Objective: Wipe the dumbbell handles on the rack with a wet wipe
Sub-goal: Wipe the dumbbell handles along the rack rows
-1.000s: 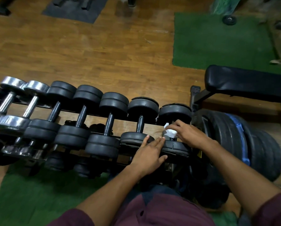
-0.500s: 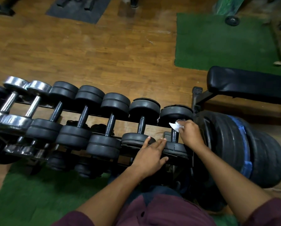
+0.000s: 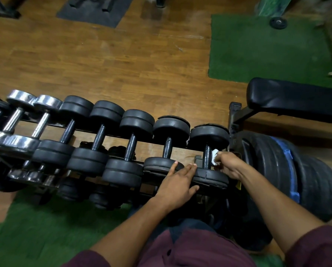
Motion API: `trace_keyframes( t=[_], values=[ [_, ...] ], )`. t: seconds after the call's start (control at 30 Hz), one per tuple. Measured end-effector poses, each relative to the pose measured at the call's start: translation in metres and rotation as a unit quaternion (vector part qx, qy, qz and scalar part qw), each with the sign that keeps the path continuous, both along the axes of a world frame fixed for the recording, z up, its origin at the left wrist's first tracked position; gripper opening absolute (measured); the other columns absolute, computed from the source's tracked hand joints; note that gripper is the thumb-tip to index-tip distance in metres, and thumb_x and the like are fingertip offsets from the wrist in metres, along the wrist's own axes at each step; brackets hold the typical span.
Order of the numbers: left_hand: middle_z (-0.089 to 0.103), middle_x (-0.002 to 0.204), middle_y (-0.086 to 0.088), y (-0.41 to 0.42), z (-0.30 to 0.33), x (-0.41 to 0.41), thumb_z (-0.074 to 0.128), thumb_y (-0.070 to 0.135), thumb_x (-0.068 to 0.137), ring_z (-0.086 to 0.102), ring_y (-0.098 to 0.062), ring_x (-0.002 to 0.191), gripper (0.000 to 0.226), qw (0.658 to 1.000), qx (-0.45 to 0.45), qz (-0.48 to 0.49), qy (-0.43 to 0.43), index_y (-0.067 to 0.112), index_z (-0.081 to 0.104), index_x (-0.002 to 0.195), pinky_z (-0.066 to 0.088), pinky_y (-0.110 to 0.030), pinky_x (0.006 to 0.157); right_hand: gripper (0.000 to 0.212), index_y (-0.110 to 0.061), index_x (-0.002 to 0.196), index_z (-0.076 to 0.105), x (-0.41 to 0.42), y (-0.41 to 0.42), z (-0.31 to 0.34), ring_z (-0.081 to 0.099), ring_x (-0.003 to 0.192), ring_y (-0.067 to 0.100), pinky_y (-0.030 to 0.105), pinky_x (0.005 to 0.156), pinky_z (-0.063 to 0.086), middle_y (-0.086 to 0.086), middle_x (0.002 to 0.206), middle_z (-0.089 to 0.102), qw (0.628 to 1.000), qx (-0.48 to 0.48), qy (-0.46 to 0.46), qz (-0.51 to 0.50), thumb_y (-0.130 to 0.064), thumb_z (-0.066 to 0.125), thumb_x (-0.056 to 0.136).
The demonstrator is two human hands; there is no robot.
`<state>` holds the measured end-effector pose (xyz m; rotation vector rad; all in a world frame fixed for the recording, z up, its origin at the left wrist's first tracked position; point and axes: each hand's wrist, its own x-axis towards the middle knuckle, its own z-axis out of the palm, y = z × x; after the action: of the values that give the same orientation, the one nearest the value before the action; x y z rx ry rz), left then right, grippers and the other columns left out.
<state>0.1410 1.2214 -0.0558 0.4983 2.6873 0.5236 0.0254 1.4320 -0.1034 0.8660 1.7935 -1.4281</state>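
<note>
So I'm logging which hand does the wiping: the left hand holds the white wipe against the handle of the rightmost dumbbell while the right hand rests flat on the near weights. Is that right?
Not quite: the hands are swapped. In the head view the right hand holds the white wipe against the handle of the rightmost dumbbell, while the left hand rests flat on the near weights.

Right hand (image 3: 228,164) presses a white wet wipe (image 3: 214,153) against the rightmost dumbbell's handle (image 3: 206,157); left hand (image 3: 177,186) rests flat on its near weight (image 3: 211,177)
</note>
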Motion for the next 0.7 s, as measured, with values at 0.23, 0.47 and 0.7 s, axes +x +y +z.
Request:
trace_keyframes(
  t=[0.23, 0.47, 0.7],
  values=[
    [0.024, 0.168, -0.002, 0.001, 0.002, 0.0, 0.044, 0.049, 0.104, 0.023, -0.011, 0.153, 0.073, 1.0, 0.003, 0.007, 0.002, 0.016, 0.016, 0.163, -0.014, -0.036, 0.124, 0.012, 0.004, 0.078, 0.062, 0.002, 0.004, 0.005, 0.055, 0.068, 0.03, 0.035, 0.065, 0.048, 0.016, 0.08, 0.059, 0.994, 0.024, -0.045, 0.093, 0.004, 0.051, 0.073],
    [0.025, 0.168, -0.002, 0.002, 0.001, 0.001, 0.044, 0.049, 0.104, 0.024, -0.011, 0.152, 0.073, 1.0, 0.002, 0.012, 0.007, 0.016, 0.016, 0.163, -0.014, -0.036, 0.124, 0.043, 0.002, 0.111, 0.069, 0.005, 0.015, 0.005, 0.068, 0.103, 0.045, 0.06, 0.091, 0.053, 0.026, 0.109, 0.071, 0.962, 0.016, -0.099, 0.254, -0.009, 0.063, 0.071],
    [0.026, 0.168, -0.002, 0.002, -0.001, 0.0, 0.043, 0.05, 0.104, 0.026, -0.012, 0.152, 0.073, 1.0, 0.006, 0.016, 0.005, 0.016, 0.016, 0.163, -0.014, -0.035, 0.123, 0.022, -0.014, 0.063, 0.058, -0.016, 0.003, 0.042, 0.051, 0.058, 0.017, 0.03, 0.056, 0.04, 0.005, 0.063, 0.057, 0.86, 0.144, 0.006, 0.489, -0.012, 0.059, 0.086]
  ],
)
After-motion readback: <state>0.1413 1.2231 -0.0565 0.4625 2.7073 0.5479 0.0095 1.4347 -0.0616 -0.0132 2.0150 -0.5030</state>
